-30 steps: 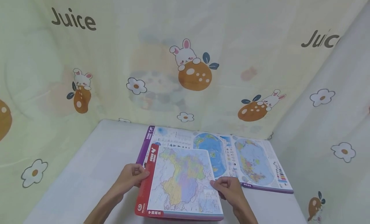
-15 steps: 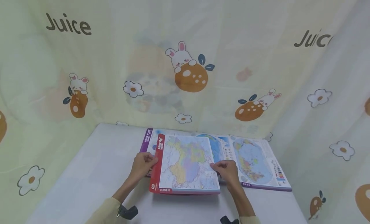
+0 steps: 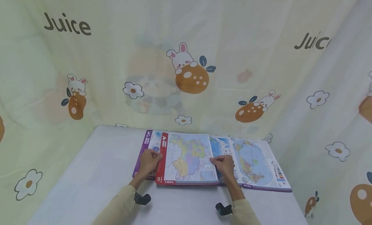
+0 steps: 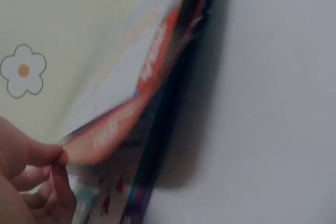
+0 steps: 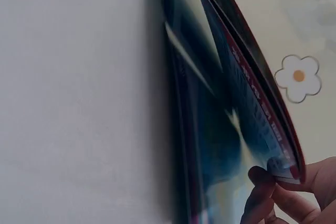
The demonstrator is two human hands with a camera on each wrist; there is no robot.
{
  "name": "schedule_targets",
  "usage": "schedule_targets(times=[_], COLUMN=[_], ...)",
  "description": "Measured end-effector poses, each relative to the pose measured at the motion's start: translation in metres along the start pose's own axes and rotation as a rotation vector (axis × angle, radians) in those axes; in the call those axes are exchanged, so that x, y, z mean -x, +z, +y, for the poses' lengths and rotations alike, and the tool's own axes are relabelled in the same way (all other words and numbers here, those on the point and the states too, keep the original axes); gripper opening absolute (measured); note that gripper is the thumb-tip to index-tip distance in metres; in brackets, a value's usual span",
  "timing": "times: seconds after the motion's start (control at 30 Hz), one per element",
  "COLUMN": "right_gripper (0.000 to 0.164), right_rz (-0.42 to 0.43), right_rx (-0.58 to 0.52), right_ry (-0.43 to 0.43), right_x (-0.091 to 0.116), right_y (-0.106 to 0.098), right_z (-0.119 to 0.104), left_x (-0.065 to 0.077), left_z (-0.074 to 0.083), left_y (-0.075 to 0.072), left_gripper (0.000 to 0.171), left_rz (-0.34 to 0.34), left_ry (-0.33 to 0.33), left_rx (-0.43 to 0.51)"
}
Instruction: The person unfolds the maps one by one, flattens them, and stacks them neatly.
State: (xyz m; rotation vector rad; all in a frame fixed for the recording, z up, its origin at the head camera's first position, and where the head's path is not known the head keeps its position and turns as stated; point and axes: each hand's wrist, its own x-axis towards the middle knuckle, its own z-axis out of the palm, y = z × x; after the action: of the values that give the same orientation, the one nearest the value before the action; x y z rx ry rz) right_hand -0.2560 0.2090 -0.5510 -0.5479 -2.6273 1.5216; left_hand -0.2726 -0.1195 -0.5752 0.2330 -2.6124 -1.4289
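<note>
Between my two hands is a red-edged folded map [image 3: 190,157], printed with a map of China. My left hand [image 3: 149,161] pinches its red left border, thumb against fingers, as the left wrist view also shows. On the opposite edge my right hand [image 3: 225,163] pinches the map; its thumb and fingertips meet at a corner in the right wrist view. Below lies a wider purple-edged world map [image 3: 255,163], partly covered by the red-edged one. Both wrist views show the red-edged map [image 5: 257,108] tilted up, with a gap above the purple-edged map.
A white table [image 3: 96,160] carries the maps, with bare surface at the left and front. A patterned curtain [image 3: 232,57] hangs along the back and both sides. Dark wrist-camera mounts [image 3: 223,209] stick out from the sleeves.
Both hands have carried the red-edged map away from the body, toward the back, over the purple-edged map. It covers more of that map now, and the sleeves have come into view.
</note>
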Motion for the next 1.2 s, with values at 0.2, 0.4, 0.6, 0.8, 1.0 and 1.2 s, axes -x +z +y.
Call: schedule_targets(times=[0.2, 0.4, 0.6, 0.8, 1.0, 1.2], right_gripper=[0.019, 0.022, 0.022, 0.018, 0.014, 0.012], right_rz=[0.035, 0.074, 0.135, 0.159, 0.186, 0.203], right_rx=[-0.002, 0.026, 0.063, 0.066, 0.093, 0.093], right_ry=[0.008, 0.014, 0.037, -0.012, -0.045, -0.05], right_x=[-0.011, -0.018, -0.021, -0.025, -0.03, -0.03], right_y=[0.005, 0.011, 0.016, 0.019, 0.011, -0.005], right_z=[0.006, 0.011, 0.019, 0.018, 0.015, 0.013], left_x=[-0.017, -0.028, -0.026, -0.027, -0.027, -0.024], left_z=[0.004, 0.008, 0.007, 0.005, 0.007, 0.008], left_y=[0.014, 0.02, 0.025, 0.026, 0.026, 0.024], left_gripper=[0.019, 0.011, 0.008, 0.009, 0.009, 0.009], left_rz=[0.063, 0.121, 0.086, 0.126, 0.128, 0.117], left_ry=[0.005, 0.038, 0.022, 0.052, 0.047, 0.025], left_rx=[-0.007, -0.034, -0.048, -0.085, -0.07, -0.066])
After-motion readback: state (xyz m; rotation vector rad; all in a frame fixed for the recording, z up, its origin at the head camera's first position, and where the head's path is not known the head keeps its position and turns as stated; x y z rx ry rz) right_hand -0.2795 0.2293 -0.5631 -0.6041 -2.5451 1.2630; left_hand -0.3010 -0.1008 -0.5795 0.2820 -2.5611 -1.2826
